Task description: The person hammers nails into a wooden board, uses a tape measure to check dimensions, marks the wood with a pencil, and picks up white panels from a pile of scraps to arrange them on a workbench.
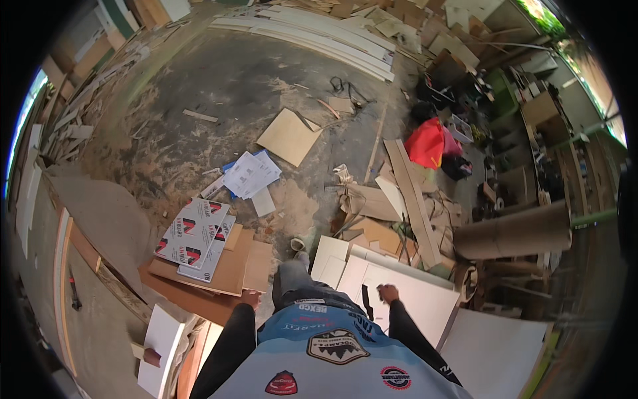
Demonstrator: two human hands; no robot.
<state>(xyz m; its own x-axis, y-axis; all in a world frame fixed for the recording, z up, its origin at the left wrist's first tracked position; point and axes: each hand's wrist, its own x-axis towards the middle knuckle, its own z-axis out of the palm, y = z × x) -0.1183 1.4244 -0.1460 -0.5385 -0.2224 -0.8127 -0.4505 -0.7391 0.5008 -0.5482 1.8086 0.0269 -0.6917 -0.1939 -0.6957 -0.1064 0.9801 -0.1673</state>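
Observation:
My left hand [250, 298] hangs beside the stack of brown boards [239, 266], near its right corner. It is small in the picture, and its fingers do not show clearly. Over the white panels [412, 296] on the right is my right hand [389, 293], its fingers closed around something small and dark that I cannot make out. Just left of it, a black strip [367, 302] stands out against the white. Two printed white boards [193, 231] lie on top of the brown stack. One of my shoes [302, 258] shows between the two piles.
Papers on a blue folder [251, 174] and a plywood square [290, 137] lie on the dusty floor ahead. A long brown plank [413, 203] and scraps lie to the right, beside a large cardboard roll [515, 229]. Long white boards [312, 36] lie at the back.

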